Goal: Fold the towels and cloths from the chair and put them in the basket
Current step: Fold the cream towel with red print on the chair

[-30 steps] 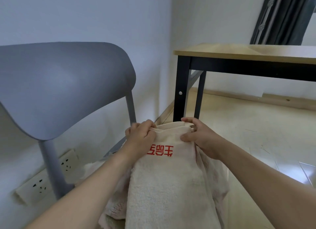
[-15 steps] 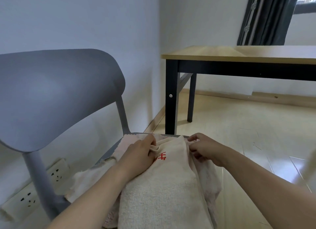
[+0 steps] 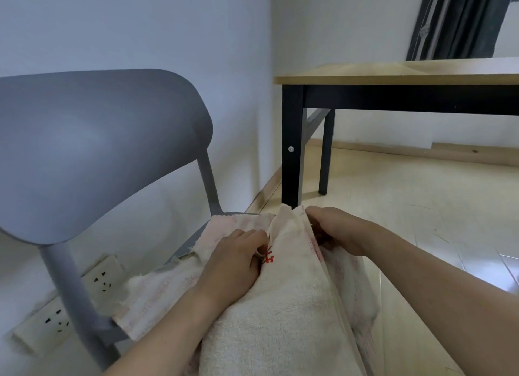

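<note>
A cream terry towel (image 3: 280, 319) with red printed characters lies bunched on the seat of a grey plastic chair (image 3: 92, 151). My left hand (image 3: 233, 263) pinches the towel's top edge beside the red print. My right hand (image 3: 337, 229) grips the same top edge on the far side, fingers curled into the fabric. A paler pinkish cloth (image 3: 157, 288) lies flat under the towel and spreads to the left over the seat. The basket is out of view.
A wooden table (image 3: 393, 72) with black legs stands ahead on the right, one leg close to the chair seat. Wall sockets (image 3: 56, 319) sit low on the left wall. Pale wood floor (image 3: 421, 201) stretches right; dark curtains hang behind the table.
Both hands have lowered the towel's top edge from a raised hold onto the chair seat and drawn it together. The view has tilted and shifted with my head.
</note>
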### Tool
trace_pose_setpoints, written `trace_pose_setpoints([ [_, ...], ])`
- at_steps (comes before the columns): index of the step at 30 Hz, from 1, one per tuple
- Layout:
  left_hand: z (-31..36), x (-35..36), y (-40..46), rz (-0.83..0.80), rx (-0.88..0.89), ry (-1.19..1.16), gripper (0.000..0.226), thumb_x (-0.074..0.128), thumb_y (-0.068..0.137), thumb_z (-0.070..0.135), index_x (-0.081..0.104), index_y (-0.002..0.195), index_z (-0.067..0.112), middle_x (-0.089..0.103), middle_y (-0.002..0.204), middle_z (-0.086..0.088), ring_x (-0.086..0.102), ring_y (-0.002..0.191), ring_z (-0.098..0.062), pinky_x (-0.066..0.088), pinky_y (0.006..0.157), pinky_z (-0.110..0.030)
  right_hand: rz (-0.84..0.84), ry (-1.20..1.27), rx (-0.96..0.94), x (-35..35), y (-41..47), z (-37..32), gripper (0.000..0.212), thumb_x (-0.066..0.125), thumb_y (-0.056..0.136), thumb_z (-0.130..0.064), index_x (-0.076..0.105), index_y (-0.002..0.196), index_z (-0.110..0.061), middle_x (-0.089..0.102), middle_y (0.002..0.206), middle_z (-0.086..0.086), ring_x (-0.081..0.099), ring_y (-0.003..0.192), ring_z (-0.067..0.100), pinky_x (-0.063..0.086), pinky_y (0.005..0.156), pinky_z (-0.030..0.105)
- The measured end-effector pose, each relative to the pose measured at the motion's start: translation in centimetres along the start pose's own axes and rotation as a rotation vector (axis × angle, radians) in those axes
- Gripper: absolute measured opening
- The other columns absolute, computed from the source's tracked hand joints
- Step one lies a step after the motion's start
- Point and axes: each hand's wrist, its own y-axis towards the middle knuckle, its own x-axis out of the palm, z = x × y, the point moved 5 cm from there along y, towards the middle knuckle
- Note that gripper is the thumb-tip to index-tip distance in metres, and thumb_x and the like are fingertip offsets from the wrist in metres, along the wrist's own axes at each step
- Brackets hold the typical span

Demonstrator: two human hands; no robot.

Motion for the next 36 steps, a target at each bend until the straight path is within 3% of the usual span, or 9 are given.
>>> trace_pose_setpoints([
  [4, -0.6, -0.4, 0.0, 0.0, -0.095, -0.08, 0.028, 0.05, 0.086, 0.005, 0.043, 0.073, 0.03, 0.049, 0.069, 0.014, 0.044, 0.073, -0.009, 0.034, 0.061, -0.024, 0.005, 0.094, -0.111, -0.1, -0.5, -0.8, 0.049, 0.055, 0.087, -0.056, 0.071, 0.097, -0.011, 0.07, 0.088, 0.007, 0.061, 0.081, 0.022, 0.049, 0.078, 0.033],
  [8, 0.7, -2.9, 0.4, 0.051, -0.15, -0.207, 0.028, 0.051, 0.083, 0.001, 0.045, 0.068, 0.024, 0.051, 0.065, 0.006, 0.043, 0.066, -0.008, 0.034, 0.058, -0.018, 0.037, 0.039, -0.217, -0.6, -2.6, -3.0, 0.023, 0.064, 0.089, -0.038, 0.071, 0.094, -0.017, 0.066, 0.082, -0.001, 0.057, 0.077, 0.016, 0.049, 0.072, 0.028],
  [12, 3.4, -7.1, 0.3, 0.134, -0.193, -0.35, 0.031, 0.044, 0.08, -0.004, 0.049, 0.07, 0.025, 0.046, 0.056, 0.013, 0.038, 0.054, -0.005, 0.032, 0.051, -0.017, 0.031, 0.036, -0.252, -1.2, -6.5, -4.9, 0.025, 0.064, 0.089, -0.034, 0.072, 0.104, -0.016, 0.071, 0.096, 0.006, 0.064, 0.088, 0.021, 0.055, 0.079, 0.032],
  [16, 7.6, -11.9, -0.4, 0.24, -0.177, -0.436, 0.029, 0.043, 0.082, -0.007, 0.05, 0.07, 0.02, 0.043, 0.053, 0.015, 0.036, 0.052, -0.005, 0.032, 0.049, -0.014, 0.124, 0.077, -0.365, -1.8, -12.4, -7.0, 0.02, 0.065, 0.09, -0.033, 0.072, 0.091, -0.014, 0.07, 0.076, 0.0, 0.064, 0.07, 0.012, 0.052, 0.063, 0.025],
  [23, 13.6, -15.9, -3.9, 0.505, -0.252, -0.567, 0.025, 0.043, 0.082, -0.006, 0.047, 0.069, 0.016, 0.043, 0.058, 0.011, 0.038, 0.054, -0.005, 0.035, 0.05, -0.015, 0.315, 0.243, -0.523, -1.3, -23.4, -7.4, 0.026, 0.058, 0.093, -0.032, 0.069, 0.088, -0.009, 0.066, 0.074, 0.005, 0.059, 0.061, 0.013, 0.05, 0.053, 0.02],
  [26, 15.4, -15.1, -5.6, 0.471, -0.253, -0.559, 0.027, 0.044, 0.08, -0.007, 0.047, 0.067, 0.017, 0.044, 0.055, 0.013, 0.04, 0.053, -0.004, 0.035, 0.049, -0.014, 0.413, 0.265, -0.569, -0.9, -26.3, -5.2, 0.028, 0.058, 0.093, -0.03, 0.069, 0.082, -0.006, 0.062, 0.068, 0.008, 0.054, 0.059, 0.02, 0.047, 0.049, 0.025],
  [31, 16.8, -14.6, -7.6, 0.35, -0.191, -0.479, 0.035, 0.045, 0.081, -0.008, 0.048, 0.065, 0.023, 0.047, 0.054, 0.016, 0.045, 0.056, -0.002, 0.038, 0.05, -0.011, 0.555, 0.26, -0.614, -1.0, -28.4, -2.2, 0.009, 0.063, 0.089, -0.021, 0.072, 0.088, -0.022, 0.071, 0.079, 0.001, 0.067, 0.076, 0.024, 0.059, 0.068, 0.044],
  [36, 17.1, -14.2, -8.5, 0.37, -0.212, -0.532, 0.037, 0.045, 0.081, -0.01, 0.048, 0.063, 0.023, 0.047, 0.053, 0.015, 0.045, 0.056, -0.004, 0.038, 0.05, -0.012, 0.566, 0.226, -0.657, -0.3, -28.5, -2.3, 0.003, 0.066, 0.088, -0.023, 0.069, 0.087, -0.024, 0.07, 0.078, 0.0, 0.067, 0.074, 0.023, 0.059, 0.067, 0.042],
])
